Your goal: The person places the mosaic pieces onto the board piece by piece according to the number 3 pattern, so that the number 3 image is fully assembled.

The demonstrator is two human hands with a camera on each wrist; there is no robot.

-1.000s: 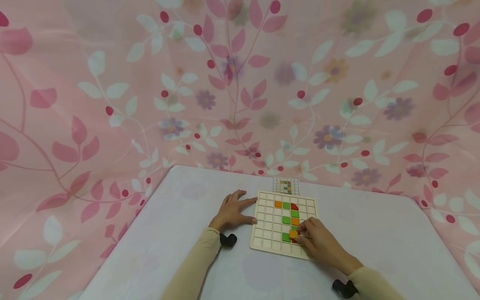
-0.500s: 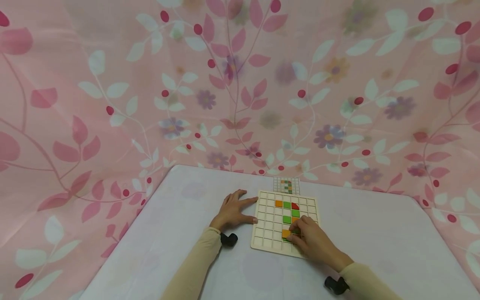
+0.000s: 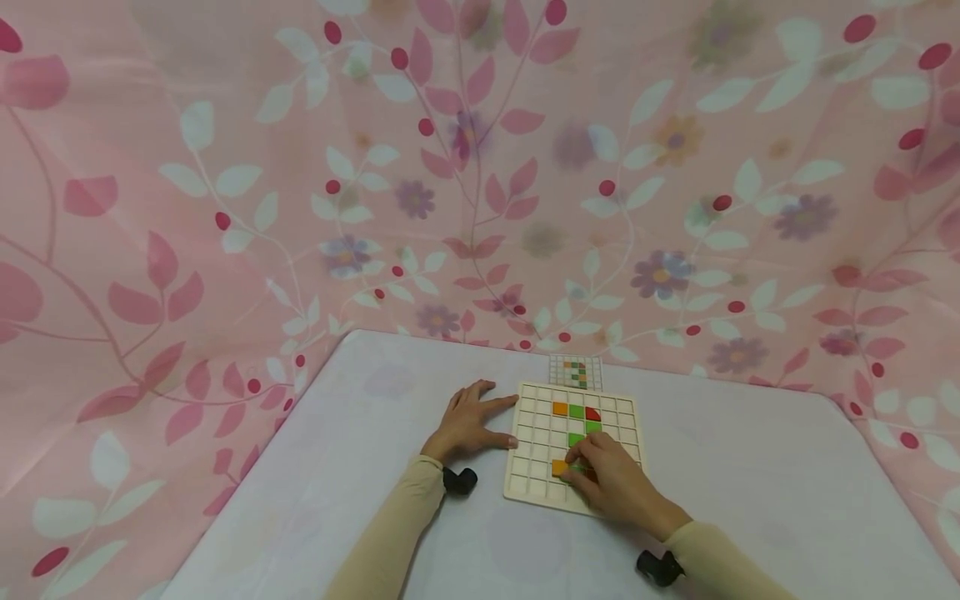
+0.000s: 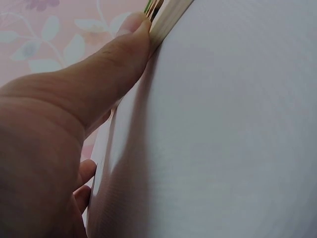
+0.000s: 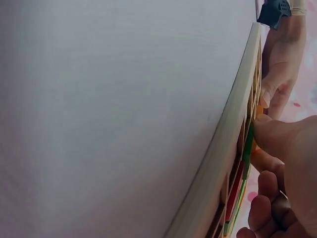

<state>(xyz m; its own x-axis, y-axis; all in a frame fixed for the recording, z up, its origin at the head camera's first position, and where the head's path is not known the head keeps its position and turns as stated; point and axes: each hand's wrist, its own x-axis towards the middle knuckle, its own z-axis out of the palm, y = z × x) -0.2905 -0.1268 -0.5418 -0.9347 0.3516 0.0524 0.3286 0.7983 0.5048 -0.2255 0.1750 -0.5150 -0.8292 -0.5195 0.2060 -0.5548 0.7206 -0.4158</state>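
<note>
A pale wooden grid board (image 3: 527,487) lies on the table with coloured tiles in its squares. My right hand (image 3: 618,485) is over its lower right part and pinches an orange square tile (image 3: 559,468) between thumb and fingertips. In the right wrist view the thumb (image 5: 270,134) is right at the board, next to green and red tiles. My left hand (image 3: 465,423) has its fingers spread, thumb and index fingertip touching the board's left edge. Along the upper rows sit an orange tile (image 3: 560,409), a green tile (image 3: 576,411) and a red rounded tile (image 3: 592,413). My right hand hides several tiles.
A small card (image 3: 575,372) printed with a coloured grid pattern lies behind the board. The white-covered table (image 3: 420,375) meets a pink floral cloth (image 3: 480,167) at the back. Black wrist devices (image 3: 460,481) are on both wrists.
My right hand has moved left across the board, taking the orange tile from over the red and green tiles to a square further left. The left hand stays at the board's edge.
</note>
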